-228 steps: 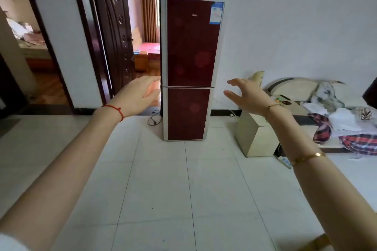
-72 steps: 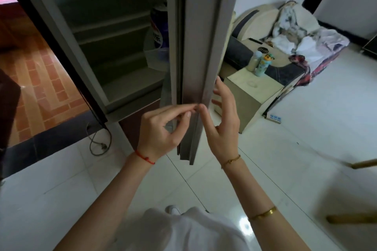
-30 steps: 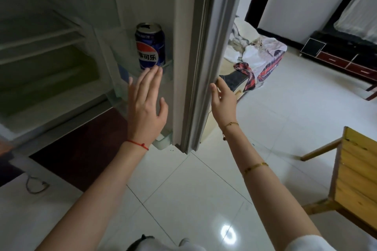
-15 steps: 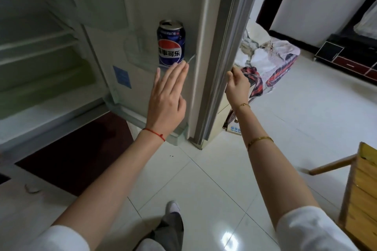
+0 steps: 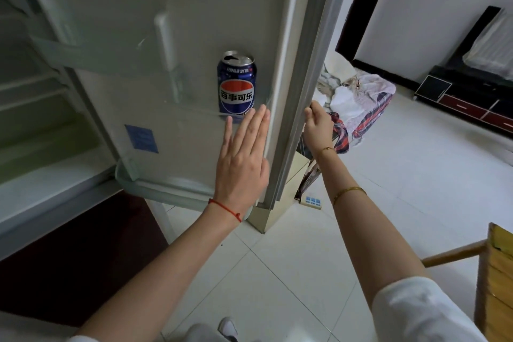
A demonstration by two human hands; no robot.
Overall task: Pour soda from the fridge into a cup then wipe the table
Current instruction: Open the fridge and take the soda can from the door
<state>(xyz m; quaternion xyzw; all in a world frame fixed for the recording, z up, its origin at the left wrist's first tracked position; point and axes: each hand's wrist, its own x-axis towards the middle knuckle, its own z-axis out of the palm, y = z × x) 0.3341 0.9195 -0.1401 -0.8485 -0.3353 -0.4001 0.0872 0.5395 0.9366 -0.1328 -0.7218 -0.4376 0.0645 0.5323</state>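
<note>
Since half a second ago, left hand (image 5: 243, 158) has advanced, fingers straight, just below the soda can (image 5: 236, 83) standing on the fridge door (image 5: 194, 22) shelf; right hand (image 5: 317, 125) grips the door's edge.

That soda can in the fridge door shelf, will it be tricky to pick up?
The soda can looks rigid metal, so probably firm to grasp, though thin walls may dent. Its top appears already opened, so tilting could spill. Straight from the fridge door, it may feel cold and slippery.
</note>
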